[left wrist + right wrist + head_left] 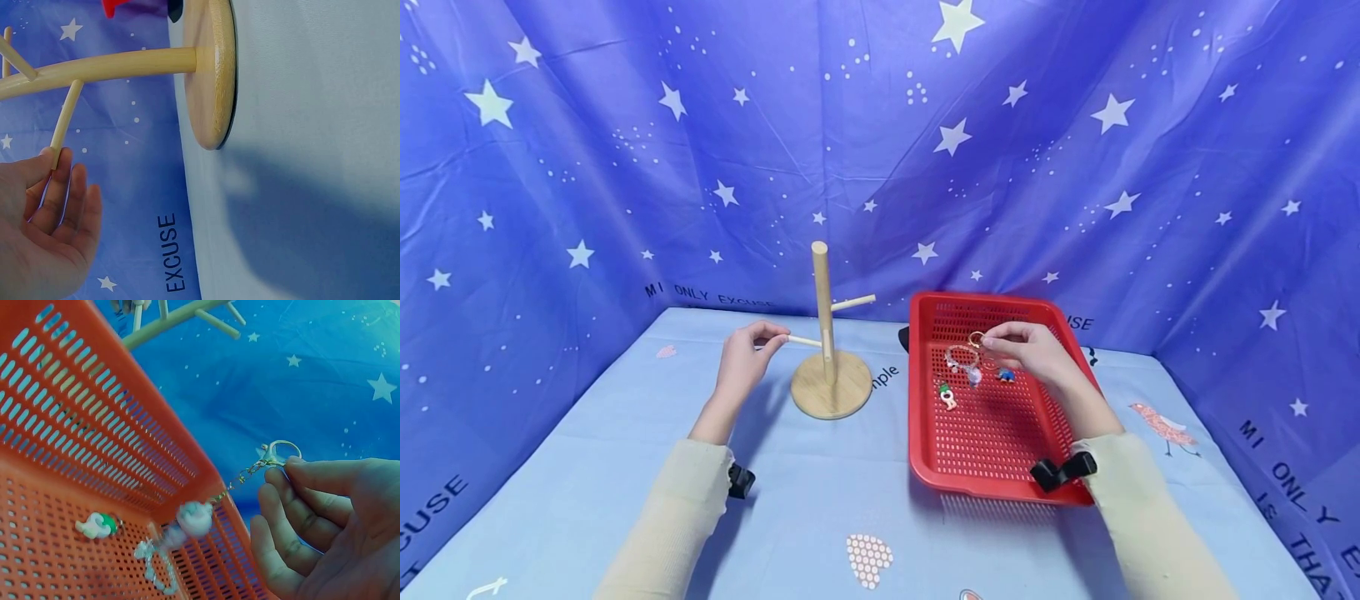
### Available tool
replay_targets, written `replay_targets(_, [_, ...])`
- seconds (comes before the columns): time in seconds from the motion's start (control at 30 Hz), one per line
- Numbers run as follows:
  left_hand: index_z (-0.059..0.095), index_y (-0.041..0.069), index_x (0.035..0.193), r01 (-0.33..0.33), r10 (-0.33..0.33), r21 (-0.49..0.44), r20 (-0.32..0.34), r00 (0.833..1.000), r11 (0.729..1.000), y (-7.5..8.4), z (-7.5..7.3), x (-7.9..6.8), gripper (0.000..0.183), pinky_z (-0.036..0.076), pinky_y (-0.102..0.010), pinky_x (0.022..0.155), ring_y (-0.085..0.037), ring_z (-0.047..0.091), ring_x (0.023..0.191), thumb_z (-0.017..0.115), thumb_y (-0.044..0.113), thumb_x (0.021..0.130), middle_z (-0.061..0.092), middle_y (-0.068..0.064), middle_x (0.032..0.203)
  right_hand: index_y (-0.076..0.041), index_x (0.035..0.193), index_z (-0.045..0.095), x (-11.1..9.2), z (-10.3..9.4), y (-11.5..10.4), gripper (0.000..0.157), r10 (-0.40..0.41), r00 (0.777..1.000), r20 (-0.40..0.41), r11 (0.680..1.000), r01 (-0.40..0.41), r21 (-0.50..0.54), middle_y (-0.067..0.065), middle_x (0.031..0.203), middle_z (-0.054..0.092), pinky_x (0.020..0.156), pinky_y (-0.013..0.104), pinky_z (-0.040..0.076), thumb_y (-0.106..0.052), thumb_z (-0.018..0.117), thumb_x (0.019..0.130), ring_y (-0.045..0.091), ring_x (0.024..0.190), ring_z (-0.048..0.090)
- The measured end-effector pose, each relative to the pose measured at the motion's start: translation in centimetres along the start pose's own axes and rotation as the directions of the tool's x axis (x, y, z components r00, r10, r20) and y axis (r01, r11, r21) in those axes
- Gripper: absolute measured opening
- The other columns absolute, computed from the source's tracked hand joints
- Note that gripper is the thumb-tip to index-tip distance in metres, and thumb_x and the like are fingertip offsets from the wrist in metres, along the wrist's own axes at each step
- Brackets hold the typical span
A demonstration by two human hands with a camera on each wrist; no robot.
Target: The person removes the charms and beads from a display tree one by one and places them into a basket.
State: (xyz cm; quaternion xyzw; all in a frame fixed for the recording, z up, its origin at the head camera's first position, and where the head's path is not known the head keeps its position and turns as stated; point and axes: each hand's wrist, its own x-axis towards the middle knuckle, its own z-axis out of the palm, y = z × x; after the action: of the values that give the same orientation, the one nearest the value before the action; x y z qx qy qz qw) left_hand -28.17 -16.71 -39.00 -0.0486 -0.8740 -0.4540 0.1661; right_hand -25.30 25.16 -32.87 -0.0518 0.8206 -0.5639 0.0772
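My left hand (745, 358) pinches the tip of a peg (64, 122) between thumb and index finger. That peg sticks out of the post of an upright wooden stand (823, 292) with a round base. Over the red basket (925, 477), my right hand (1037, 354) pinches a keychain by its gold ring (287, 445). From the ring hang a gold chain and a pale round charm (195, 519), which overlaps the basket's corner in the right wrist view. Below, inside the basket, lie a beaded loop (153, 575), a white and green charm (947, 397) and a blue charm (1005, 376).
More pegs branch from the post, one of them (853, 302) pointing right. A light blue printed cloth (820, 483) covers the table. Behind hangs a purple-blue curtain (850, 150) with stars. A small black object (904, 338) shows by the basket's left edge.
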Motion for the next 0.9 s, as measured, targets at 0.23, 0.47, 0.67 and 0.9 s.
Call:
replay_targets(0.23, [0.073, 0.002, 0.108, -0.005, 0.005, 0.003, 0.0, 1.0, 1.0, 0.0, 0.0, 0.0, 0.019, 0.056, -0.045, 0.091, -0.031, 0.069, 0.099, 0.066, 0.016, 0.097, 0.074, -0.018, 0.104, 0.006, 0.116, 0.061, 0.2, -0.7, 1.2, 0.03, 0.056, 0.998, 0.04, 0.998, -0.055, -0.025, -0.007, 0.089, 0.071, 0.081, 0.023, 0.059, -0.018, 0.063, 0.099, 0.002, 0.084, 0.068])
replay_targets(0.47, [0.073, 0.003, 0.108, -0.005, 0.005, 0.0, 0.001, 1.0, 1.0, 0.0, 0.0, -0.1, 0.019, 0.056, -0.045, 0.09, -0.031, 0.069, 0.098, 0.066, 0.016, 0.097, 0.075, -0.018, 0.103, 0.006, 0.111, 0.063, 0.3, -1.0, 2.2, 0.022, 0.084, 0.99, 0.109, 0.996, -0.086, 0.006, -0.006, 0.089, 0.071, 0.084, 0.026, 0.059, -0.012, 0.061, 0.099, 0.004, 0.085, 0.069])
replay_targets(0.67, [0.073, 0.002, 0.108, -0.004, 0.004, -0.001, 0.003, 1.0, 1.0, 0.1, 0.0, -0.1, 0.019, 0.055, -0.045, 0.092, -0.032, 0.068, 0.099, 0.066, 0.016, 0.097, 0.074, -0.019, 0.104, 0.005, 0.109, 0.065, 0.7, -1.1, 2.9, 0.018, 0.13, 0.983, 0.132, 0.991, -0.128, -0.022, -0.007, 0.089, 0.07, 0.082, 0.027, 0.06, -0.009, 0.061, 0.098, 0.006, 0.084, 0.069])
replay_targets(0.9, [0.073, 0.003, 0.108, 0.0, 0.0, 0.004, 0.003, 1.0, 1.0, 0.1, 0.0, -0.2, 0.02, 0.054, -0.046, 0.092, -0.033, 0.069, 0.1, 0.066, 0.017, 0.097, 0.074, -0.019, 0.104, 0.008, 0.111, 0.061, 1.1, -1.1, 3.5, 0.02, 0.186, 0.968, 0.168, 0.982, -0.177, -0.064, -0.005, 0.082, 0.064, 0.069, 0.022, 0.056, -0.008, 0.059, 0.099, 0.005, 0.07, 0.058])
